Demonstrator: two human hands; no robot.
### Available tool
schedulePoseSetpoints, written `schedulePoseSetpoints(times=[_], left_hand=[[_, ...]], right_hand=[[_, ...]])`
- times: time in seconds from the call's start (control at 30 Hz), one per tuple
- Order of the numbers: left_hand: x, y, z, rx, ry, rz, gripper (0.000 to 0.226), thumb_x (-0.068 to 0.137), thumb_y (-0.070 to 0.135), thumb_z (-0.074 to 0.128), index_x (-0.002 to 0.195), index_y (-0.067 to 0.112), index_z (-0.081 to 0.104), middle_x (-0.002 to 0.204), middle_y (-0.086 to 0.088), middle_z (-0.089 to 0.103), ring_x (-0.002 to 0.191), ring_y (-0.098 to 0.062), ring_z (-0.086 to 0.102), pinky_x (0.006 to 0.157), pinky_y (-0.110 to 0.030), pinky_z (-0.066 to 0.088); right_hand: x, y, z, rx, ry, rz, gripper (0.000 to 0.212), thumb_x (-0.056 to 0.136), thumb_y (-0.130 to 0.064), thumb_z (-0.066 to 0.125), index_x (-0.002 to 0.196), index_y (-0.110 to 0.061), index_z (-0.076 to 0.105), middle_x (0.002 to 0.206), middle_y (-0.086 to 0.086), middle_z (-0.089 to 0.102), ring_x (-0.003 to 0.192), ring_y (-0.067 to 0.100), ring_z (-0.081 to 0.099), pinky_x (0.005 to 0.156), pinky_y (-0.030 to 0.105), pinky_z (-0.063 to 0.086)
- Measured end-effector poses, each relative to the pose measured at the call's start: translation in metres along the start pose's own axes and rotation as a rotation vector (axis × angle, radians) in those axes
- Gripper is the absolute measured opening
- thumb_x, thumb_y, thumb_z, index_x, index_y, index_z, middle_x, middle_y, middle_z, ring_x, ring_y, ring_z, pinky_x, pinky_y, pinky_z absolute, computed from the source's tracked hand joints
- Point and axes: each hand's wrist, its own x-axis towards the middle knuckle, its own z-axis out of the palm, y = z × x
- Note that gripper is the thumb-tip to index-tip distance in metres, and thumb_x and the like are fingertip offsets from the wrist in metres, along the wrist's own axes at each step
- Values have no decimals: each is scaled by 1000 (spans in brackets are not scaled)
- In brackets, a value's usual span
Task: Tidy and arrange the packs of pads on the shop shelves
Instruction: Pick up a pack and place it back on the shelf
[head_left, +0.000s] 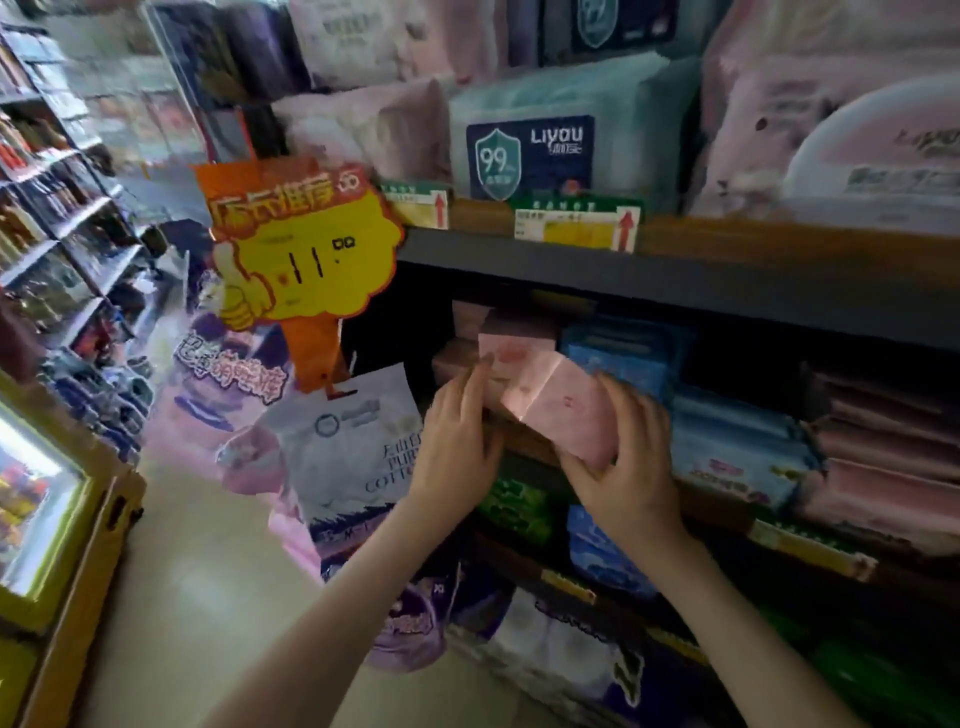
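Shop aisle. Under the dark shelf board (675, 291), the right hand (628, 467) grips a pink pack (550, 410); the left hand (457, 441) presses it, fingers straight.

The pink pack (558, 410) gripped by the right hand (628, 483) is thin plastic film, smooth with a soft sheen and a crease where the light catches it. The blue packs (727, 447) just right of the grip are the same crinkled, glossy film. Above the grip the shelf edge (675, 291) is dark and matt under a brown wood-look strip (779, 234), while left of the grip the orange and yellow price sign (296, 249) looks like shiny card and the white hanging pack (353, 457) like glossy plastic.
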Motion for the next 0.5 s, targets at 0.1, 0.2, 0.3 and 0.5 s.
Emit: schedulePoseSetpoints(times=[0.1,0.2,0.3,0.5], left_hand=[[28,-6,13,153,-54,70,74,70,2,68,138,0,40,135,-23,49,117,-40,51,94,-51,44],[56,-7,23,339,-72,152,83,60,4,73,138,4,43,137,-19,49,121,-37,51,99,-52,40],[72,-12,31,402,-94,139,90,55,9,75,139,5,43,123,-19,58,111,-37,57,93,-52,43],[82,-22,32,516,-21,126,62,47,46,84,98,15,68,89,-19,58,77,-35,57,68,-39,45]], right_hand=[[2,8,-18,-84,60,15,79,67,-8,84,132,-11,38,125,2,38,114,23,39,98,32,38],[7,17,-31,-175,107,8,75,69,-8,80,132,-10,39,125,5,38,114,25,39,100,18,26],[10,18,-36,-231,107,-5,77,68,-7,79,133,-11,38,126,4,37,114,26,38,100,18,25],[11,12,-31,-284,54,-5,82,66,-3,82,133,-15,37,127,2,36,117,24,38,97,33,35]])
